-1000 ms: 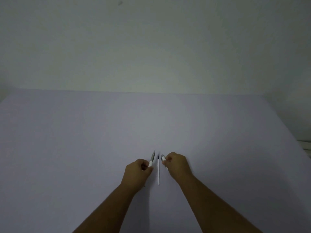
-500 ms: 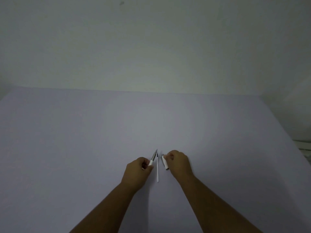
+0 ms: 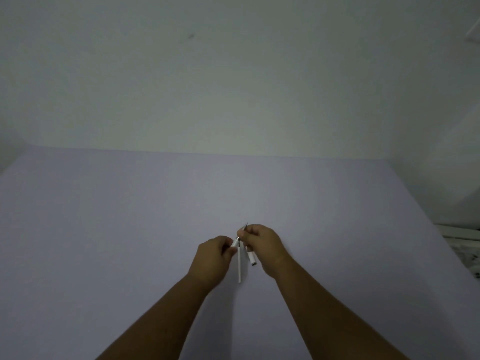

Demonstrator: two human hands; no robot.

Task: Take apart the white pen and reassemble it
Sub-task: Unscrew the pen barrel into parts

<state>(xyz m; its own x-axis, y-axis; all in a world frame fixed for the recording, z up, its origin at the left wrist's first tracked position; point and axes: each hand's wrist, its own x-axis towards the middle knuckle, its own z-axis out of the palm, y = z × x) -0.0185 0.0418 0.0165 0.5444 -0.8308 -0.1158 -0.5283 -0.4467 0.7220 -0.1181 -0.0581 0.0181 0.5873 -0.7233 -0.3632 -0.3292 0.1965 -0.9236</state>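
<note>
Both hands are meeting over the middle of the pale purple bench (image 3: 130,229), with the left hand (image 3: 214,255) pinching the white end of a pen piece (image 3: 235,242) and the right hand (image 3: 262,242) pinching the same piece at its grey metal tip. A thin white refill (image 3: 239,266) is lying on the bench between the hands. A short white pen part (image 3: 251,258) is sitting just beside the right hand; whether they touch is unclear.
</note>
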